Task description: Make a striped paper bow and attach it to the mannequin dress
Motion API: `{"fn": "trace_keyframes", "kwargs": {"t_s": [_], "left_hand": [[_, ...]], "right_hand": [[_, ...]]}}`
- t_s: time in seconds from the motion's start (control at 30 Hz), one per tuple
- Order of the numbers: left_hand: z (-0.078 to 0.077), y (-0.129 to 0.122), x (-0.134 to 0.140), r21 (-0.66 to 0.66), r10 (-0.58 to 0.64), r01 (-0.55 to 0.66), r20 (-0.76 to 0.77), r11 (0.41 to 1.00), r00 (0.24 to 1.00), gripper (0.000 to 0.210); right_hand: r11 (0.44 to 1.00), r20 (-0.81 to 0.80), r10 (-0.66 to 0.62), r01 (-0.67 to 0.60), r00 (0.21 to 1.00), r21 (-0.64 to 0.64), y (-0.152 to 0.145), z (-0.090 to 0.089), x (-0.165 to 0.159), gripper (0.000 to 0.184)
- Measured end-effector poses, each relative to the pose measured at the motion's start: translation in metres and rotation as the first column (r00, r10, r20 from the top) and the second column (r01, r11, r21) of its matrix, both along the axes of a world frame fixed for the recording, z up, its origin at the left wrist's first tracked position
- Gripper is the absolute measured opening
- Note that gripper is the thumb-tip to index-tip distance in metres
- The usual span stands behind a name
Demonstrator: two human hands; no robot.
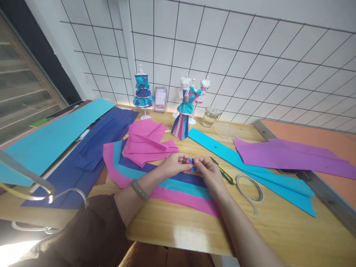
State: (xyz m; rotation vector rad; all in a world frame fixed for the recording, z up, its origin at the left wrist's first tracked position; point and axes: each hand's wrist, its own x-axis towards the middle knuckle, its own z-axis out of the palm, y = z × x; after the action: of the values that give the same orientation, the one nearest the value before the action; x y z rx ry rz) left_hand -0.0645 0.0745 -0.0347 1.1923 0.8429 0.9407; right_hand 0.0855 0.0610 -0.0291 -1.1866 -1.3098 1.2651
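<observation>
Between my fingertips is a small pleated paper bow (pixel 191 165) in pink, blue and turquoise. My left hand (pixel 176 165) pinches its left side, and my right hand (pixel 207 171) pinches its right side. Beneath both hands lies a curved crepe paper sheet striped in navy, turquoise and pink (pixel 164 184). Folded pink crepe paper (pixel 146 142) rests on its upper left part. Just right of my right hand are a yellow-handled cutting tool (pixel 227 175), its exact kind unclear, and a roll of narrow tape (pixel 261 193) with a loose end.
Dress forms in paper outfits (pixel 143 91) (pixel 185 105) stand along the tiled wall, near a glass of liquid (pixel 211 116). Turquoise paper (pixel 222 150) and purple paper (pixel 292 155) lie right. Navy paper (pixel 91 152) and a light blue sheet (pixel 63 137) cover the left.
</observation>
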Motion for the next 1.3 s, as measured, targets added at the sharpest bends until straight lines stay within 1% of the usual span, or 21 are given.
{"fn": "trace_keyframes", "kwargs": {"t_s": [0.17, 0.37, 0.6, 0.7, 0.87, 0.97, 1.07, 1.13, 1.3], "left_hand": [[0.002, 0.0013, -0.0021, -0.077, 0.06, -0.061, -0.01, 0.995, 0.998, 0.029], [-0.0053, 0.0055, -0.0059, -0.048, 0.076, -0.073, 0.055, 0.996, 0.996, 0.028], [-0.0047, 0.0042, -0.0041, -0.066, 0.078, -0.077, 0.008, 0.995, 0.997, 0.028], [-0.0042, 0.0039, -0.0047, -0.051, 0.062, -0.061, 0.008, 0.997, 0.998, 0.029], [-0.0046, 0.0045, -0.0052, -0.046, 0.065, -0.065, 0.012, 0.997, 0.998, 0.031], [-0.0045, 0.0044, -0.0046, -0.055, 0.072, -0.072, 0.013, 0.996, 0.997, 0.03], [-0.0034, 0.0036, -0.004, -0.066, 0.066, -0.064, 0.031, 0.996, 0.997, 0.03], [-0.0021, 0.0029, -0.0039, -0.063, 0.061, -0.059, 0.025, 0.996, 0.998, 0.029], [-0.0005, 0.0019, -0.0041, -0.072, 0.05, -0.049, 0.006, 0.996, 0.999, 0.027]], "right_hand": [[0.998, -0.083, 0.023, -0.028, 0.996, -0.061, -0.001, 0.0026, 0.0005, 0.031], [0.995, -0.147, 0.031, -0.045, 0.989, -0.093, -0.0018, 0.0032, -0.0014, 0.039], [0.995, -0.174, -0.006, -0.011, 0.985, -0.1, 0.0011, -0.0003, 0.0013, 0.041], [0.996, -0.188, -0.028, 0.01, 0.982, -0.093, 0.0025, -0.0006, 0.0024, 0.041], [0.996, -0.158, -0.028, 0.014, 0.987, -0.088, 0.0038, -0.0018, 0.0037, 0.037], [0.994, -0.15, 0.001, -0.017, 0.989, -0.109, 0.0028, -0.0019, 0.0033, 0.038], [0.99, -0.192, 0.056, -0.08, 0.98, -0.118, 0.0015, -0.0016, 0.0023, 0.042], [0.987, -0.216, 0.07, -0.099, 0.974, -0.123, 0.0015, -0.0016, 0.0023, 0.044], [0.986, -0.24, 0.003, -0.043, 0.971, -0.161, 0.0036, -0.0026, 0.0046, 0.044]]}}
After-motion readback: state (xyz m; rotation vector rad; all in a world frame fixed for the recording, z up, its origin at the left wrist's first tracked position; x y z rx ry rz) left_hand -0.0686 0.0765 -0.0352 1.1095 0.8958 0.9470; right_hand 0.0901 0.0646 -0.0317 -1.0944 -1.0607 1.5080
